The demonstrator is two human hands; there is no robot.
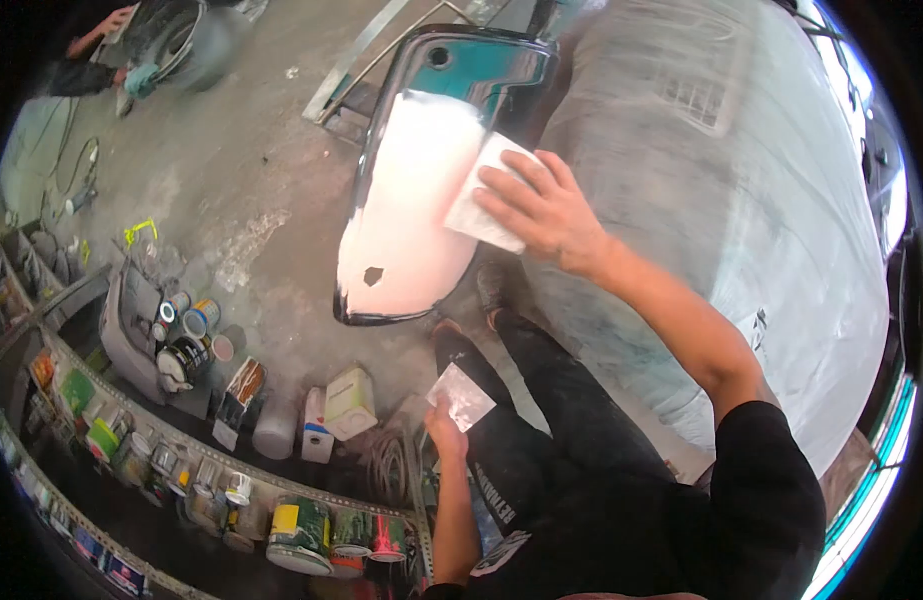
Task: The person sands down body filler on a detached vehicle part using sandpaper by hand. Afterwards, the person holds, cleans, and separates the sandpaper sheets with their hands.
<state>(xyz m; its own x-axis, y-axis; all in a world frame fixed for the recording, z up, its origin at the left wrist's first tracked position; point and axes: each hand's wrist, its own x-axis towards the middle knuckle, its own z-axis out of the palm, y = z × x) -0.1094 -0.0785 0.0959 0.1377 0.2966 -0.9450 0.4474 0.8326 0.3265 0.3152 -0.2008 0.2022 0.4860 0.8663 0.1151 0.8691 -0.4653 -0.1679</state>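
Observation:
A car body panel (411,190) stands tilted on a metal stand, its lower part coated pale pinkish white and its top glossy teal with a dark rim. A small dark hole shows near its lower end. My right hand (541,205) has its fingers spread over a white folded sheet (486,215), which lies at the panel's right edge; whether it is paper or cloth I cannot tell. Lower down, near my thigh, my left hand (446,432) pinches a thin, square, greyish-white sheet (463,398) by its edge.
Right of the panel stands a large bulk under translucent plastic sheeting (681,230). A metal shelf (311,490) with several paint cans (301,530) runs along the lower left. More cans (186,355) and a cream tin (350,402) stand nearby. Another person's gloved hand (141,80) shows upper left.

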